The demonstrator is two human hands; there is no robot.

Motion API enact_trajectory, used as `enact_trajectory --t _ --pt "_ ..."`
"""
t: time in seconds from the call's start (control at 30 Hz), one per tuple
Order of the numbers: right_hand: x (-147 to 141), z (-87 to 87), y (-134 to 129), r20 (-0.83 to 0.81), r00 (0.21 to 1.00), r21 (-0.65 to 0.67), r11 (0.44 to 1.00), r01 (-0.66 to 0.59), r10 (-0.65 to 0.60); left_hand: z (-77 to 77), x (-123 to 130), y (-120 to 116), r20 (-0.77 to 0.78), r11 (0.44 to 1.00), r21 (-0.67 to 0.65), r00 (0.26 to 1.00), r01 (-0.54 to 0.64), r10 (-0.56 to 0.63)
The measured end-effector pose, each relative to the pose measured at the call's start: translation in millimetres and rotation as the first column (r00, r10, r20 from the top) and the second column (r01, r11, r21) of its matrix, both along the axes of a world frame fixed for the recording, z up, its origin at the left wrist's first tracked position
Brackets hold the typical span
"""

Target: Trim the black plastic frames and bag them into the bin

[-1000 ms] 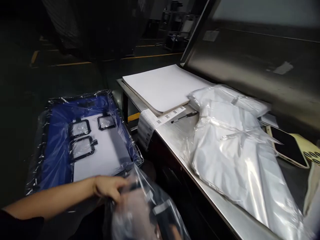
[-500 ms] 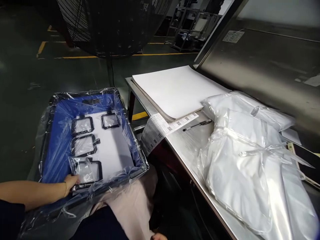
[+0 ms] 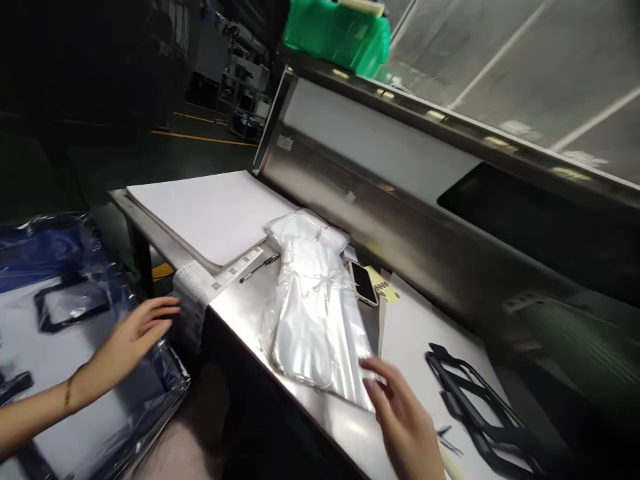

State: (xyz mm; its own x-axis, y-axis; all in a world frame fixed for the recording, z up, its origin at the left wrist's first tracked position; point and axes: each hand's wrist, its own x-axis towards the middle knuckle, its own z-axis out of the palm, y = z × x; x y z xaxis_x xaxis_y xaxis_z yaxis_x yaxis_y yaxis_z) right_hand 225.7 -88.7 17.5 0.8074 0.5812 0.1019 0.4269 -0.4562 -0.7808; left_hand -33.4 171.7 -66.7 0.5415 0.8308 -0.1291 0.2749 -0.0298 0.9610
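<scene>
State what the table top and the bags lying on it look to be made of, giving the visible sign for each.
Table top: likely stainless steel, brushed; grey, with dull streaky reflections.
Bags: probably thin clear plastic film; see-through, wrinkled, with glossy highlights.

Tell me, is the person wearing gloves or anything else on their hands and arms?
No gloves. Both the left hand and the right hand are bare, and the left forearm has no sleeve showing. A thin bracelet circles the left wrist.
</scene>
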Motion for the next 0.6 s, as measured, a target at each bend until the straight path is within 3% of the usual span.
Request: enact_trajectory --t 0.07,0.13,0.27,0.4,0.5,0.6 --pt "45 10.4 24 0.027 0.998 -0.042 0.997 0.057 -0.056 33.0 62 3 0.122 0.981 -0.039 0.975 0.190 -0.184" --pt "83 7.5 46 0.045 0.990 -0.102 0.986 0.134 -0.130 56.1 121 4 0.169 0.960 -0.073 0.952 0.269 -0.254" --pt "120 -16.9 70 0.051 0.986 -0.210 0.963 0.168 -0.160 71.3 210 7 0.101 0.936 -0.159 0.948 0.314 -0.301" --pt "123 -34.4 75 0.113 0.982 -0.221 0.960 0.173 -0.151 67.5 245 -1 0.032 0.927 -0.145 0.938 0.347 -0.346" --pt "122 -37.8 77 0.143 0.982 -0.199 0.968 0.154 -0.127 66.0 250 -13 0.054 0.942 -0.027 0.941 0.336 -0.334" --pt "120 -33.3 79 0.154 0.985 -0.166 0.981 0.100 -0.074 74.4 255 -19 0.090 0.950 0.109 0.949 0.291 -0.301"
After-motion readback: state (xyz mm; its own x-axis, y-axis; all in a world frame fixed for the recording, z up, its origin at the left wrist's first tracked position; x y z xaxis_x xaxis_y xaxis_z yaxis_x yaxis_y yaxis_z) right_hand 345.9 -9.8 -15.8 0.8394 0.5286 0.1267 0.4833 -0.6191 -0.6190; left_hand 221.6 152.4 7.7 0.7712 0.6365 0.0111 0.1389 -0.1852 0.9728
